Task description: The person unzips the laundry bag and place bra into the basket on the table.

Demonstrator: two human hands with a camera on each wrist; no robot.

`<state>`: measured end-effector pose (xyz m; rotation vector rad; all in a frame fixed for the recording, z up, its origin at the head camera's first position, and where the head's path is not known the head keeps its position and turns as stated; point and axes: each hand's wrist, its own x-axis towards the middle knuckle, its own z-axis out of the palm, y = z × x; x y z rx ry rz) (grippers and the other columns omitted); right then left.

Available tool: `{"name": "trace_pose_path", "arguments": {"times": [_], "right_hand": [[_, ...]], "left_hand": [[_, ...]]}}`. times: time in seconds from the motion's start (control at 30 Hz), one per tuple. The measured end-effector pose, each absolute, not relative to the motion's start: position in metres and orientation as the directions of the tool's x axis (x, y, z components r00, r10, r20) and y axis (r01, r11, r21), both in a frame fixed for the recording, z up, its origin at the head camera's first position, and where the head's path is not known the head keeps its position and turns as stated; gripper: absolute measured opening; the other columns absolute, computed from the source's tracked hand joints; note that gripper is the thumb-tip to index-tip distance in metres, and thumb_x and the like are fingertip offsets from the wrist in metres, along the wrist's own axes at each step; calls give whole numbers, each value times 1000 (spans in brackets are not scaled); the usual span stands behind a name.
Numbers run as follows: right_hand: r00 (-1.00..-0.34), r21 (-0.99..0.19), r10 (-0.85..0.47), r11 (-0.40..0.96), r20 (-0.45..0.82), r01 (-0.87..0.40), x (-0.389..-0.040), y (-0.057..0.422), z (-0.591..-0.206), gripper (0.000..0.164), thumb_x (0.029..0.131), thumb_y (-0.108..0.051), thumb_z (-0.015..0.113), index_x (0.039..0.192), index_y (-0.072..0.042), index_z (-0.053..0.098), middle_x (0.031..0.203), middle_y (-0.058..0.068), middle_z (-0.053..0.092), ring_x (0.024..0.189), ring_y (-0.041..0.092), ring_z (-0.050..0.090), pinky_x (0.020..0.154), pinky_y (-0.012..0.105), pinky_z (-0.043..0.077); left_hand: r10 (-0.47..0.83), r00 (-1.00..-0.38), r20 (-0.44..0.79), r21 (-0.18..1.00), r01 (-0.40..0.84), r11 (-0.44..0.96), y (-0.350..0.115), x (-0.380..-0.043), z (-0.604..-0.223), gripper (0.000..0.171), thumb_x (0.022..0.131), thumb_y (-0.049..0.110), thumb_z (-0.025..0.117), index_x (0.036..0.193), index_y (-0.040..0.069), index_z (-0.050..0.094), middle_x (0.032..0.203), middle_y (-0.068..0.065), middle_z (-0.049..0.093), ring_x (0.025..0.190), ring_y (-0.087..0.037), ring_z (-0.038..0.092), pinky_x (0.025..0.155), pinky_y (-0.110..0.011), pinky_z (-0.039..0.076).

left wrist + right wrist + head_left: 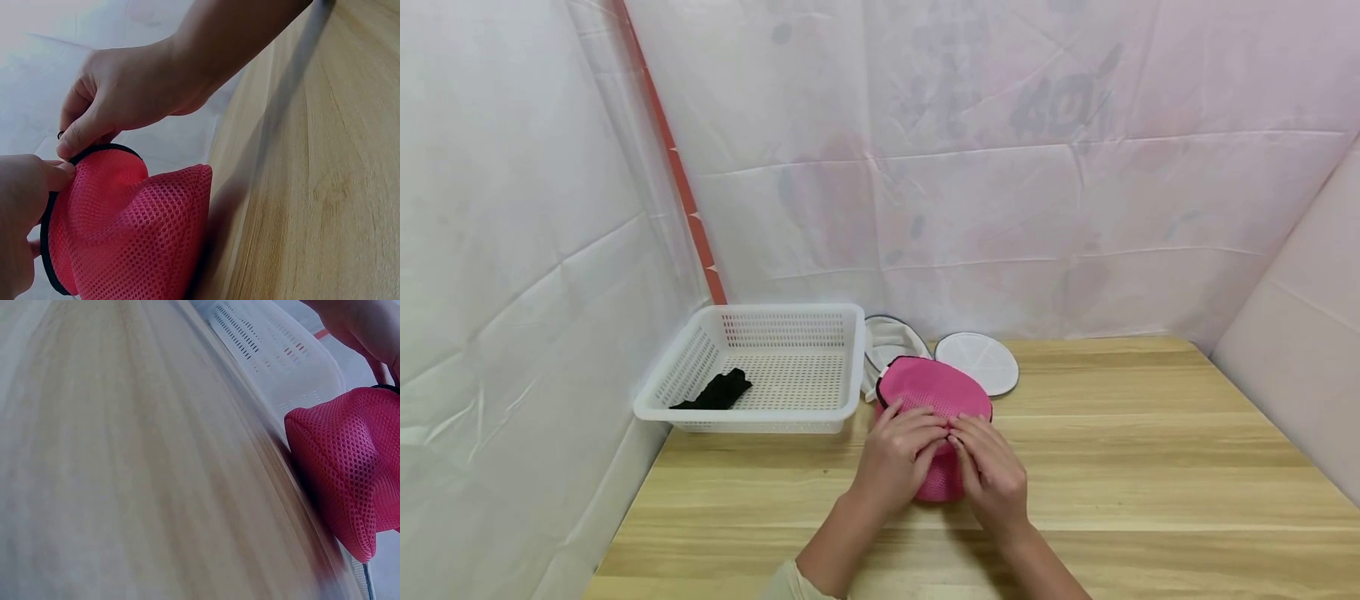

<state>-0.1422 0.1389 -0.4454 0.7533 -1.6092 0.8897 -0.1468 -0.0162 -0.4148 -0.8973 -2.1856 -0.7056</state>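
Observation:
A pink mesh laundry bag (934,387) with black edging stands on the table, its round top tilted. My left hand (895,457) grips the bag's near edge from the left, fingers lying over the top. From the other side my right hand (992,473) pinches the same edge, the fingertips of both hands almost meeting. In the left wrist view, the right hand (134,87) has thumb and fingers at the black edging (107,147), and a small dark loop (60,135) shows by its fingertips. The right wrist view shows the bag's mesh side (344,456) bulging out.
To the left, a white plastic basket (850,367) holds a crumpled black cloth (718,390). Behind the bag lie a white bag with dark edging (887,337) and a flat round white one (977,362). Pale sheeting (970,192) hangs along the table's (1120,467) back and sides.

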Motion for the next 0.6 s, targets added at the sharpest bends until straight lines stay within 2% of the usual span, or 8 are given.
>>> {"name": "trace_pose_path", "arguments": {"times": [0.6], "right_hand": [[-194, -173, 19, 542, 981, -822, -145, 143, -445, 15, 85, -3, 66, 84, 11, 69, 90, 23, 69, 91, 33, 67, 96, 36, 47]], "left_hand": [[367, -559, 744, 257, 746, 614, -22, -150, -414, 11, 80, 15, 74, 91, 16, 76, 92, 6, 72, 102, -11, 65, 100, -46, 43]]}}
